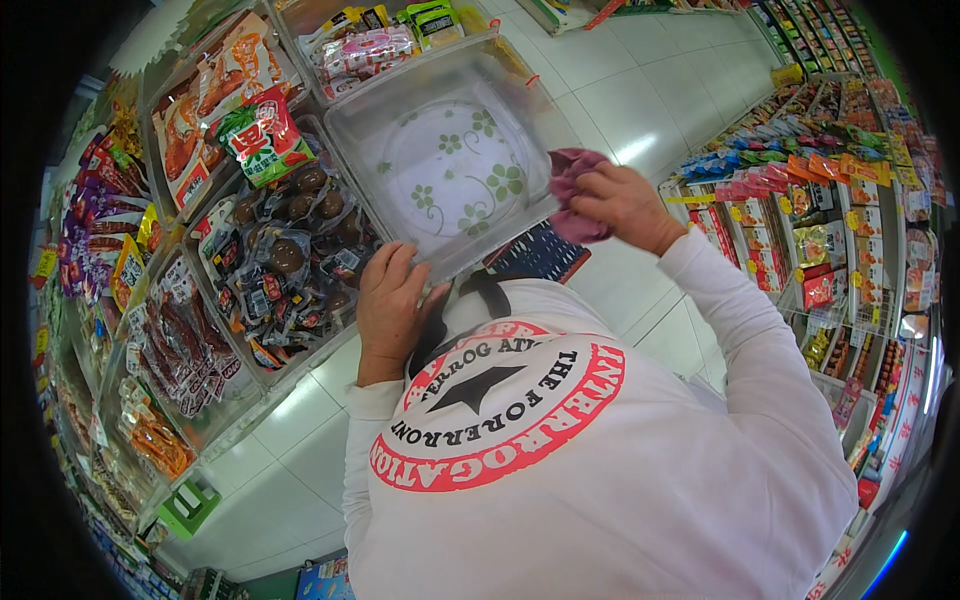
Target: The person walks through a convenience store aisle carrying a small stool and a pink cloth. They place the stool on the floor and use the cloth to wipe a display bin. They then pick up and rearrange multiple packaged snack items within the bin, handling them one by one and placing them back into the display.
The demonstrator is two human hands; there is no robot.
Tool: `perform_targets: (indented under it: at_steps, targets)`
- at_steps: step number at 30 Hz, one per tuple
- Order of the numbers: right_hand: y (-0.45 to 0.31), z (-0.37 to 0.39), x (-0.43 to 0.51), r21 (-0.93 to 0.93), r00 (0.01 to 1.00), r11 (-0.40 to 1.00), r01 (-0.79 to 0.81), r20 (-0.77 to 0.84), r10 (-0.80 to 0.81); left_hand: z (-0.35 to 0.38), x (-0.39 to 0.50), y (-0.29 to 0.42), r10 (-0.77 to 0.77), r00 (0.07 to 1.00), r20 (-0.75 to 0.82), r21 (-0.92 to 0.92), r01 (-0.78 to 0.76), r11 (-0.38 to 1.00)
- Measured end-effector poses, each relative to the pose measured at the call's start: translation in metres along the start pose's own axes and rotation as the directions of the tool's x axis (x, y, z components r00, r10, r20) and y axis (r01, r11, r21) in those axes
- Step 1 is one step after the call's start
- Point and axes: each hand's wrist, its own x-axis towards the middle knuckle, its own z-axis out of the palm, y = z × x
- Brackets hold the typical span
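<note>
Before me is a clear plastic bin [352,135] with nothing loose in it; a white sheet with green flowers [450,176] shows at its bottom. The fingers of my left hand [390,300] rest on the bin's near left corner. Bunched in my right hand [626,199] is a mauve cloth [574,199], beside the bin's right wall. Whether the cloth touches that wall I cannot tell. A neighbouring bin of vacuum-packed brown eggs [287,255] lies just left of my left hand.
More bins to the left hold packaged snacks, among them a red and green bag [264,139] and dark meat sticks [180,337]. Wrapped snacks [367,49] fill the bin behind. Stocked shelves [817,225] stand at the right across a tiled floor [622,82]. A green box [189,510] sits lower left.
</note>
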Motion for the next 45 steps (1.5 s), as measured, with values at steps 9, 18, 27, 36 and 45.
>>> perform_targets:
  at_steps: [9,18,27,36,45]
  targets:
    - [0.004,-0.023,0.073,0.32,0.796,0.88,-0.352,-0.392,0.461,0.001,0.001,-0.002,0.002,1.0,-0.02,0.016,-0.002,1.0]
    - [0.044,0.148,0.221,0.432,0.854,0.752,-0.497,0.092,0.512,-0.007,0.002,0.001,-0.019,1.0,0.011,-0.005,0.019,1.0]
    - [-0.041,0.203,0.204,0.298,0.974,0.944,-0.138,0.212,0.076,-0.004,0.001,-0.003,-0.007,1.0,0.027,-0.017,0.007,1.0]
    - [0.015,0.137,0.12,0.442,0.683,0.885,-0.146,0.692,-0.233,-0.007,0.003,-0.005,0.014,0.999,0.049,-0.011,-0.013,1.0]
    - [0.103,0.089,0.184,0.822,0.988,0.559,-0.11,0.029,0.153,-0.004,0.001,-0.006,0.002,1.0,0.025,-0.005,-0.002,1.0]
